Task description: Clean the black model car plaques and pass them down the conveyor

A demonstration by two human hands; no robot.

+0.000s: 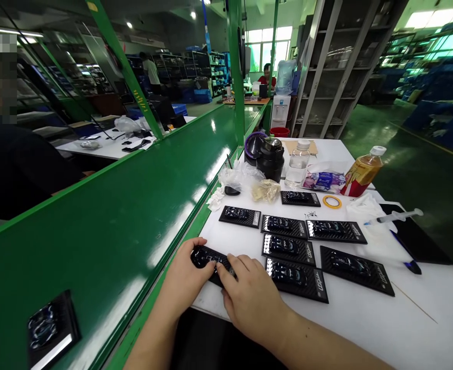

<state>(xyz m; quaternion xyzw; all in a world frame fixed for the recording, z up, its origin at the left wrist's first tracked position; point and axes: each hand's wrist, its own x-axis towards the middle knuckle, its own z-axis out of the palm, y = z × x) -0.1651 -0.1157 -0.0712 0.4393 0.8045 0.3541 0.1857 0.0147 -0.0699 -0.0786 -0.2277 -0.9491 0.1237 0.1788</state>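
Note:
A dark, glossy model car (201, 257) on a black patterned base plate lies at the table's near left edge, between my two hands. My left hand (186, 275) is wrapped round its left end, with the thumb on the car's near side. My right hand (251, 290) grips the right part, its thumb and fingers pressed on the car and plate. My fingers hide much of this piece. Just right of my hands lie several similar cars on black plates, among them a near one (296, 275) and one at the right (352, 264).
Left of the white table (415, 318) runs a green conveyor belt (114, 246) carrying another mounted car (49, 329). Behind the cars stand a clear bottle (298, 167), a drink bottle (363, 172) and a tape roll (332, 202). A syringe (398, 217) lies right. A co-worker's dark sleeve (30, 164) shows left.

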